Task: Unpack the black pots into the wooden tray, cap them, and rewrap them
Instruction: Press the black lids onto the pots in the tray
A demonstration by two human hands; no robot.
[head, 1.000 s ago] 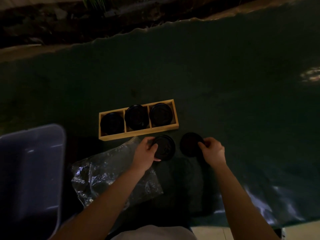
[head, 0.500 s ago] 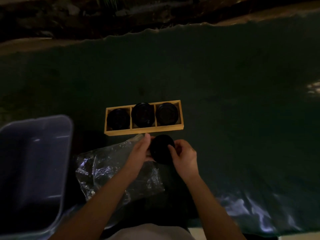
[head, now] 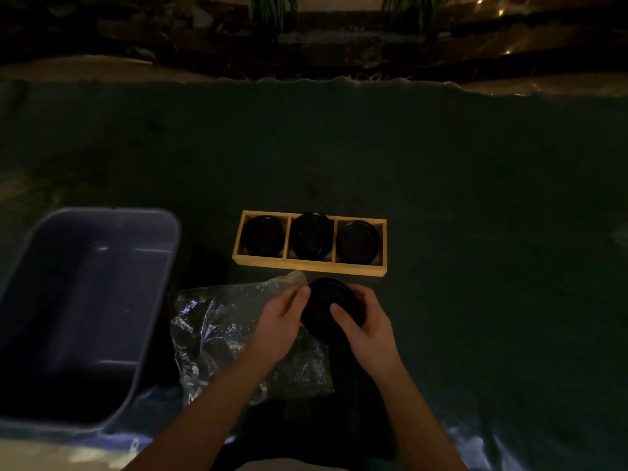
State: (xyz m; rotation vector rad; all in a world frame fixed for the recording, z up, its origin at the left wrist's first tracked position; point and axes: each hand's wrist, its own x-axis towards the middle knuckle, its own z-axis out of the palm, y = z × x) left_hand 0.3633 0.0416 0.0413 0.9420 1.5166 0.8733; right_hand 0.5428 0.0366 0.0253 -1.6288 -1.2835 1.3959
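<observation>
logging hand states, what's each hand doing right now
Left hand: closed on the left side of the black lid.
Right hand: closed on the same black lid, thumb on top.

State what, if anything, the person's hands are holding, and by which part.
Both hands hold one round black pot: the left hand grips its left rim, the right hand its right rim, thumb on top.

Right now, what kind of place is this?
Probably outdoors at night: a dark green mat spread on the ground, edged by soil and plant stems, with small warm lights beyond.
</observation>
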